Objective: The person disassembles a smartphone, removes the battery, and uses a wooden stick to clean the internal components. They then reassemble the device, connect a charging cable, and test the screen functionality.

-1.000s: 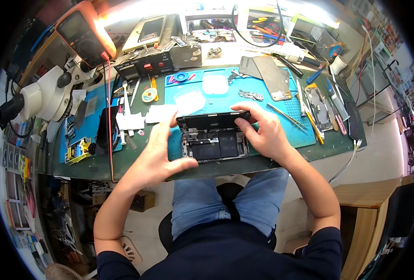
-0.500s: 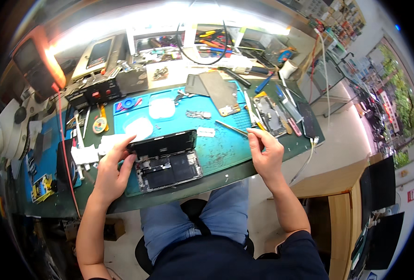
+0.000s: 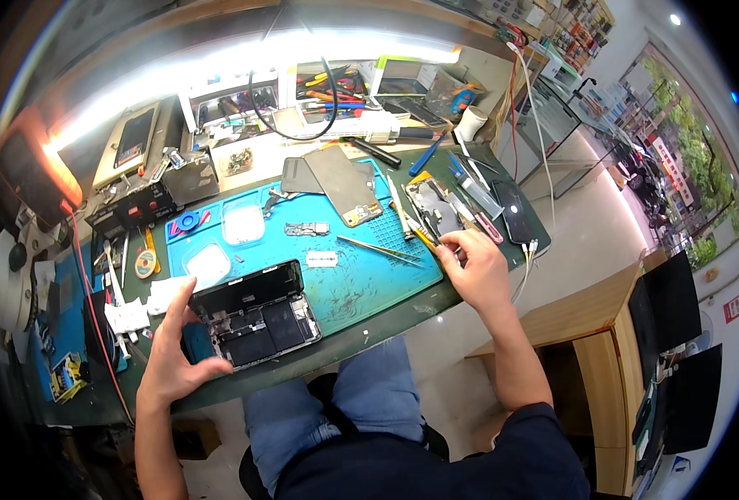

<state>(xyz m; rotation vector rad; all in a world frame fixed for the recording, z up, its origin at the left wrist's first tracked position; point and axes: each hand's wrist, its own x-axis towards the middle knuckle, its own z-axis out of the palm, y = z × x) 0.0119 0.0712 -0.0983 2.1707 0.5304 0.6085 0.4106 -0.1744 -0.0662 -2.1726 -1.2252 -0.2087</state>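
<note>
Opened smartphone (image 3: 282,327) at near-left edge of blue mat (image 3: 361,296); left hand (image 3: 169,358) spread beside it. Right hand (image 3: 476,268): fingertips gathered, pinching indeterminable. Tweezers (image 3: 380,250) between hands; 2 translucent trays (image 3: 243,223) beyond smartphone.

A dark navy top (image 3: 436,467), plain and soft-looking, covers the torso; its short right sleeve (image 3: 536,437) is loose, ending near the elbow. Both forearms (image 3: 511,358) are bare, as are the left hand (image 3: 169,358) and right hand (image 3: 478,271). Below the table's (image 3: 386,325) near edge show faded mid-blue jeans (image 3: 378,375), creased toward the lap.
</note>
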